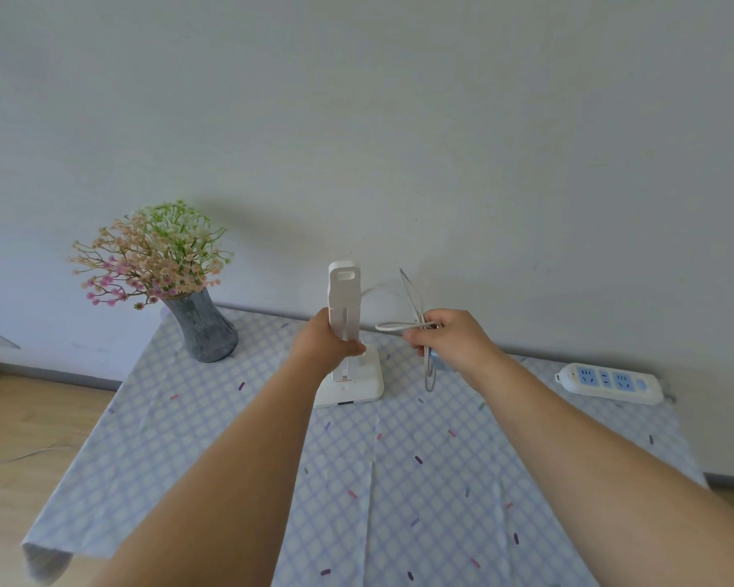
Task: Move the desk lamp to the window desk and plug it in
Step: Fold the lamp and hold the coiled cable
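A white folded desk lamp (pixel 345 290) stands upright on its square base (pixel 367 385) near the back of a table covered with a blue checked cloth (pixel 399 480). My left hand (pixel 325 343) grips the lamp's stem just above the base. My right hand (pixel 450 336) holds the lamp's bundled white cord (pixel 412 305), whose loops stick up and hang down from my fist; a pale blue plug part shows under the hand. A white and blue power strip (pixel 609 382) lies at the table's back right, by the wall.
A grey glass vase (pixel 204 332) with pink and green flowers (pixel 153 252) stands at the table's back left corner. A plain wall rises right behind the table. Wooden floor (pixel 30 425) shows to the left.
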A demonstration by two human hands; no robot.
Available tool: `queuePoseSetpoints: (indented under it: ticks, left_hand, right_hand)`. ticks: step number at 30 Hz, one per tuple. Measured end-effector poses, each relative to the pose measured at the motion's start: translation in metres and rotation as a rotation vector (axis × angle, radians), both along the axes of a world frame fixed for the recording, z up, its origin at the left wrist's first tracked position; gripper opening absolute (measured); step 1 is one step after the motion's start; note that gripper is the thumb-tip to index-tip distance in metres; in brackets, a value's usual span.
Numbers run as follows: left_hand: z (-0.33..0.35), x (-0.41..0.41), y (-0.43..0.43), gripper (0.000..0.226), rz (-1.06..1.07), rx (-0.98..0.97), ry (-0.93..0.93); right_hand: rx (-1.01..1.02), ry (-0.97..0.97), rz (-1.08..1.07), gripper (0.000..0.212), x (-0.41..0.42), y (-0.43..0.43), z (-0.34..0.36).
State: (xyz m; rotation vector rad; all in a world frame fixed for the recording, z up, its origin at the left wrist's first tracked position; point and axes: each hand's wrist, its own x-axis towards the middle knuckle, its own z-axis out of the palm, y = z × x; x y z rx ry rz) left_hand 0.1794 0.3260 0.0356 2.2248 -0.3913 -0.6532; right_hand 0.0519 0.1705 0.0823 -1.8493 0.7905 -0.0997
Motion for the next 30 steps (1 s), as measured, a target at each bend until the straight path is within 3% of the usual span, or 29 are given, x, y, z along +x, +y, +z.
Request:
queuePoseSetpoints:
  ticks: [13,30]
  left_hand:
    - [0.014,-0.022,0.019,0.033,0.062,-0.039,-0.099]
    - [0.055,-0.050,0.064,0.039,0.111,-0.045,-0.206]
  right_hand:
    - [-0.057,-0.043,-0.081,0.031,-0.023,0.001,0.020]
    - [-0.065,-0.078,0.059,0.032,-0.032,0.049,0.052]
